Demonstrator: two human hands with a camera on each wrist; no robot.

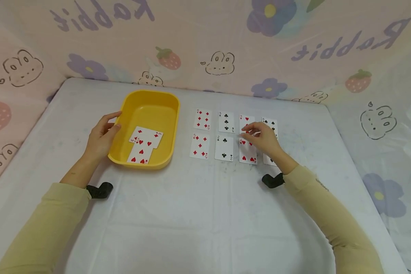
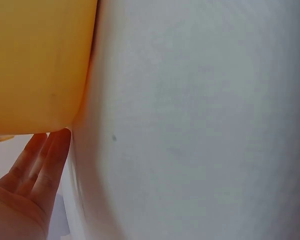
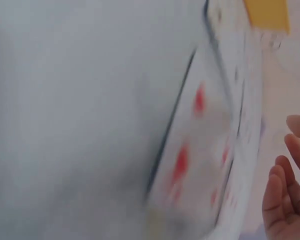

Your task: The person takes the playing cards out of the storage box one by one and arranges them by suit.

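My left hand [image 1: 102,135] rests against the left side of a yellow plastic tray [image 1: 175,133], its fingers nearly straight along the wall in the left wrist view. Inside the tray, a five of hearts [image 1: 140,153] overlaps a four of diamonds [image 1: 147,133]. Over the right part of two rows of playing cards hovers my right hand [image 1: 262,137], fingers loosely bent and holding nothing. Beneath it are a three of hearts [image 1: 246,118] and a four of hearts [image 1: 248,155], each partly covered. A spade card [image 1: 270,123] and the card [image 1: 269,160] below it are also partly hidden.
Left of the hearts lie a six of diamonds [image 1: 202,120], three of clubs [image 1: 226,121], five of diamonds [image 1: 199,146] and two of clubs [image 1: 224,148], face up. A white cloth [image 1: 191,217] covers the table; a patterned curtain [image 1: 191,38] hangs behind and at both sides.
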